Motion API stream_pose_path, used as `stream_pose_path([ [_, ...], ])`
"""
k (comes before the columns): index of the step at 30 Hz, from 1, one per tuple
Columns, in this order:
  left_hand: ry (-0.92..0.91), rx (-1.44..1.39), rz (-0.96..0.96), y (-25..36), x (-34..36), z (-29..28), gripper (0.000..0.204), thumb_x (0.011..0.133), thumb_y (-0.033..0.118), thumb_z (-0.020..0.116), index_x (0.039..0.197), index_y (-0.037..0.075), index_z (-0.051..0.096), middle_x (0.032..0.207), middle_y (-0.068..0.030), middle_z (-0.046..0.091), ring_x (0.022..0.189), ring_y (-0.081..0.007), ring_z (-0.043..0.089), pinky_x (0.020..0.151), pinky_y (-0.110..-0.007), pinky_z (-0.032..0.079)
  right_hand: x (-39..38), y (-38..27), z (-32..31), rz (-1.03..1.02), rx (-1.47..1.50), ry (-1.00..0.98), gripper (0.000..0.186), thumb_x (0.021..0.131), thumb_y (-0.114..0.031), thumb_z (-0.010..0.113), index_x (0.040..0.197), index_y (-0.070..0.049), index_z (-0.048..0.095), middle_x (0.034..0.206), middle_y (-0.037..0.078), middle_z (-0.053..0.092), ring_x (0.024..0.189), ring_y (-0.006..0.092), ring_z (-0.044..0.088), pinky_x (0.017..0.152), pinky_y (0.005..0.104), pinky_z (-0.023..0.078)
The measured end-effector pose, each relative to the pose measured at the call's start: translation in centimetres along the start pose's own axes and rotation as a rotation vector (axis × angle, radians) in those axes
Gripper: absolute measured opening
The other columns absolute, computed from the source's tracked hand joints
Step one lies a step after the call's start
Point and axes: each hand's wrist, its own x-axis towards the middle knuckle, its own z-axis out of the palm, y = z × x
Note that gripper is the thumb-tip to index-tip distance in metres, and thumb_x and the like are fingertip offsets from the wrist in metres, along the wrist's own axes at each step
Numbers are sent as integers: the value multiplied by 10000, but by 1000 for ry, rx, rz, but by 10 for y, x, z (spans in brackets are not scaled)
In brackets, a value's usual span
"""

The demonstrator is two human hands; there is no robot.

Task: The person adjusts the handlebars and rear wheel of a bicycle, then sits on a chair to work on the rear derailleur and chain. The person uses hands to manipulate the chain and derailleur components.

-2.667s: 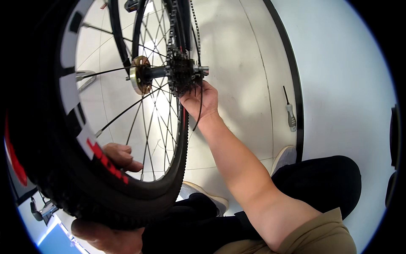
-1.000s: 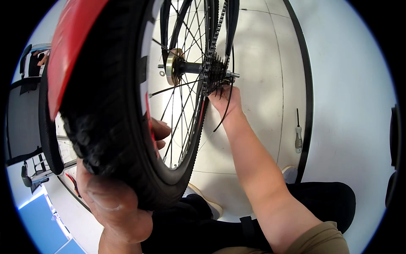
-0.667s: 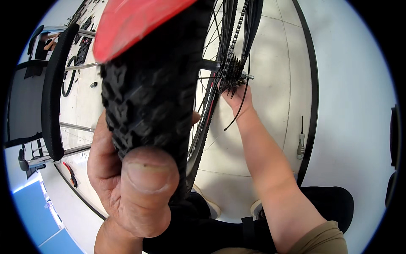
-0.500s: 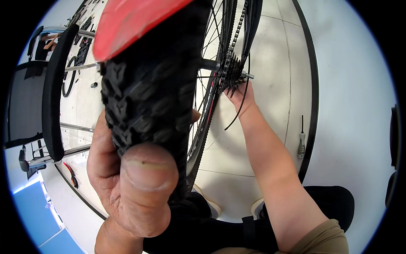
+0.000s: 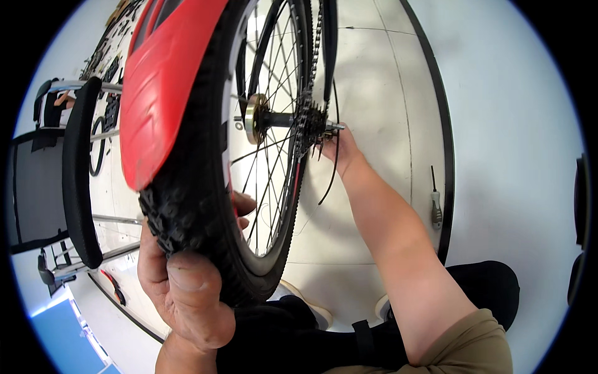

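Note:
A bicycle wheel with a knobby black tyre (image 5: 180, 193) stands tilted in front of me under a red fender (image 5: 159, 100). My left hand (image 5: 193, 299) is closed round the near part of the tyre, thumb on the tread, fingertips showing past the rim beside the spokes. A dark hub runs from a brass-coloured drum (image 5: 254, 118) to a sprocket cassette (image 5: 311, 128) with the chain (image 5: 316, 50) on it. My right hand (image 5: 342, 153) is at the axle end behind the cassette, its fingers mostly hidden. A loose black cable (image 5: 336, 168) hangs in front of that hand.
A screwdriver (image 5: 435, 209) lies on the pale floor to the right, near a black edge strip (image 5: 447, 162). On the left stands a black chair (image 5: 81, 174) with metal legs. Red-handled pliers (image 5: 114, 287) lie below it. Loose parts and a person (image 5: 59, 106) are farther off.
The tyre and fender have moved down and away from my view with my left hand still on them, showing the hub and spokes. My right hand has stayed by the cassette.

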Motion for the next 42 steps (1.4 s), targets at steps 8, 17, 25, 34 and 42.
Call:
stream_pose_path([
  [8, 7, -89, -11, -8, -3, 2, 937, 951, 779, 424, 1345, -63, 545, 1108, -195, 650, 1038, -271, 616, 877, -392, 497, 5, 26, -12, 117, 263, -237, 208, 984, -51, 438, 1042, 5, 630, 990, 146, 721, 868, 273, 722, 795, 407, 613],
  [17, -1, -201, -38, 22, 10, -9, 867, 883, 684, 683, 1280, -75, 549, 1067, -212, 664, 975, -271, 647, 878, -411, 530, -6, 42, -3, 66, 505, -196, 366, 1017, -193, 394, 1232, -7, 625, 1199, 210, 687, 1114, 369, 659, 984, 531, 536],
  [25, -158, -266, 45, 31, 1, -31, 596, 994, 332, 683, 1386, -81, 504, 1207, -189, 694, 1105, -232, 671, 1000, -381, 517, -33, 59, 23, 64, 636, -321, 363, 1026, -77, 447, 1314, 52, 624, 1275, 217, 694, 1147, 347, 693, 1017, 502, 567],
  [34, -174, -274, 32, 34, -6, -28, 562, 999, 260, 708, 1414, -64, 514, 1197, -110, 685, 1062, -151, 632, 951, -310, 499, -55, 68, 1, -12, 531, -348, 360, 987, -140, 430, 1188, 13, 686, 1154, 192, 741, 1073, 341, 719, 937, 491, 583],
  [42, -135, -251, 57, 36, -14, -28, 564, 999, 253, 718, 1439, -36, 515, 1211, -83, 678, 1078, -123, 611, 945, -276, 489, -35, 62, -8, -17, 408, -262, 372, 1006, -155, 402, 1219, 7, 661, 1158, 192, 731, 1051, 349, 719, 888, 495, 607],
])
